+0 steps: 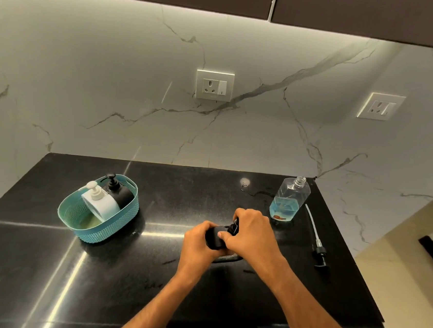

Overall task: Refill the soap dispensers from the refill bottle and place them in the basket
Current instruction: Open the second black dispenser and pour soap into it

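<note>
Now, starting at the left side of the bench [52, 268], we see the teal basket [97, 228] sitting with two dispensers already inside: a white dispenser [101, 202] leaning toward us and a black dispenser [118, 192] just behind it, both pumps on. Moving toward the middle, near the front edge, our left hand [198, 241] is wrapped around the body of a third dispenser [214, 237], a dark one, mostly hidden by fingers. Touching it from the other side, our right hand [253, 232] is curled over the top, pinching what looks like the pump head; we judge this to be the cap being screwed on, though which way it turns we cannot tell. Both hands clamp the same bottle, so neither is free.

Here is the relation that counts: the basket lies to the left of the held dispenser, well apart, so the left hand is the nearer one for the carry across. The dispenser appears to stand roughly upright, its long axis vertical, which suits a straight drop into the basket's open near end.

Further right, toward the back right corner, the clear refill bottle [288, 200] stands uncapped with a little blue liquid left. Just beside it, by the right edge, its loose pump [317, 243] lies flat.
</note>
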Available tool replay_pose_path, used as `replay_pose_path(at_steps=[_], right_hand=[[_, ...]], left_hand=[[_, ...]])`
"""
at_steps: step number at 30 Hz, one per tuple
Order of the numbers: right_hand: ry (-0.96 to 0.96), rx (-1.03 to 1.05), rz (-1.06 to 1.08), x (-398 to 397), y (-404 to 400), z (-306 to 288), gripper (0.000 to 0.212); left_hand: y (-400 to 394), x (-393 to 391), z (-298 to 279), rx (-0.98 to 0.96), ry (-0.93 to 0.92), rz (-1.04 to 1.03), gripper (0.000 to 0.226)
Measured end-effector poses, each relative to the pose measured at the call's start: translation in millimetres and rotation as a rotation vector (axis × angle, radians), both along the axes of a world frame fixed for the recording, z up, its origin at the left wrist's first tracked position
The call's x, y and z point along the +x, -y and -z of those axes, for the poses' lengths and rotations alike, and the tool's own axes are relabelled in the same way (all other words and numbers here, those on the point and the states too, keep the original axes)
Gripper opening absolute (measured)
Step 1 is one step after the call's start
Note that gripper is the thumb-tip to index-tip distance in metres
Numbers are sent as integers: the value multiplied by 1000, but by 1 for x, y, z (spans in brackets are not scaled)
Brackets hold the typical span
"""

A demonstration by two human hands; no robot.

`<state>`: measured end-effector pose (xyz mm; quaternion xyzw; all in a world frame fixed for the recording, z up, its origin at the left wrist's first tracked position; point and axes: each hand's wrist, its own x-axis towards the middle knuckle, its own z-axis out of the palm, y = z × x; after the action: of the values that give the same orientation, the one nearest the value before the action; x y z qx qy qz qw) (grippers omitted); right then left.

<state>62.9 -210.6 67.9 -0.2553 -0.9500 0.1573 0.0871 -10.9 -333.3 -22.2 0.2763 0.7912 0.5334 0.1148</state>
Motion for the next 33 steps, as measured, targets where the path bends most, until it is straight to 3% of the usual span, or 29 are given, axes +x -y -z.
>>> replay_pose_path(at_steps=[4, 9, 18, 33], right_hand=[[59, -26, -49, 0, 1, -8, 24], [115, -31, -102, -1, 3, -15, 51], [93, 16, -73, -4, 6, -18, 24], [-14, 8, -109, -5, -12, -60, 26]], left_hand=[[0, 0, 0, -10, -6, -1, 47], [1, -1, -1, -19, -11, -11, 47], [0, -1, -4, -16, -17, -11, 50], [-4, -18, -2, -70, 15, -61, 53]])
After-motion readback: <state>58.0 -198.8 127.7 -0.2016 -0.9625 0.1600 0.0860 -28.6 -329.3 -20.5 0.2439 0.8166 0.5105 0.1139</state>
